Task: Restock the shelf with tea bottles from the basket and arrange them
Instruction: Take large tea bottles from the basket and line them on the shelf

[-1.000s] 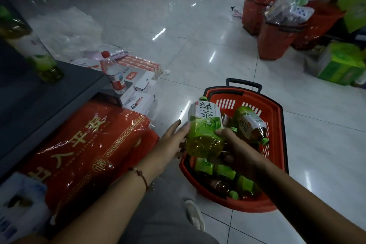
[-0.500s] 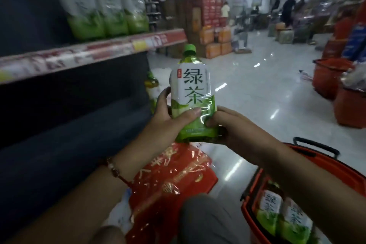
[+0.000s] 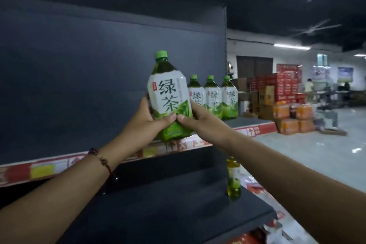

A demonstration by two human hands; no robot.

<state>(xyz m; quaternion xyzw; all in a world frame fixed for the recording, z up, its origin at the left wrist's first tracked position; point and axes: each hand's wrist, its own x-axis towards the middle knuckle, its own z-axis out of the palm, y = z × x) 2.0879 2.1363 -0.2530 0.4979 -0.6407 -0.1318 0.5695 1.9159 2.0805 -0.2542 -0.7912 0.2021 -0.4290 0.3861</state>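
I hold a green tea bottle upright with both hands, its white and green label facing me, just above the front edge of the upper shelf. My left hand grips its left side and my right hand its right side, thumbs meeting on the lower label. Three matching tea bottles stand in a row at the shelf's right end, behind the held bottle. One more tea bottle stands at the right end of the lower shelf. The basket is out of view.
The dark shelf back panel fills the left half. Stacked red cartons and orange drink packs sit on the floor at the right, past the shelf end. Pale floor tiles stretch to the right.
The bottle went from the basket up to the level of the upper shelf, with both hands staying on it. My view swung up from the floor to the shelf.
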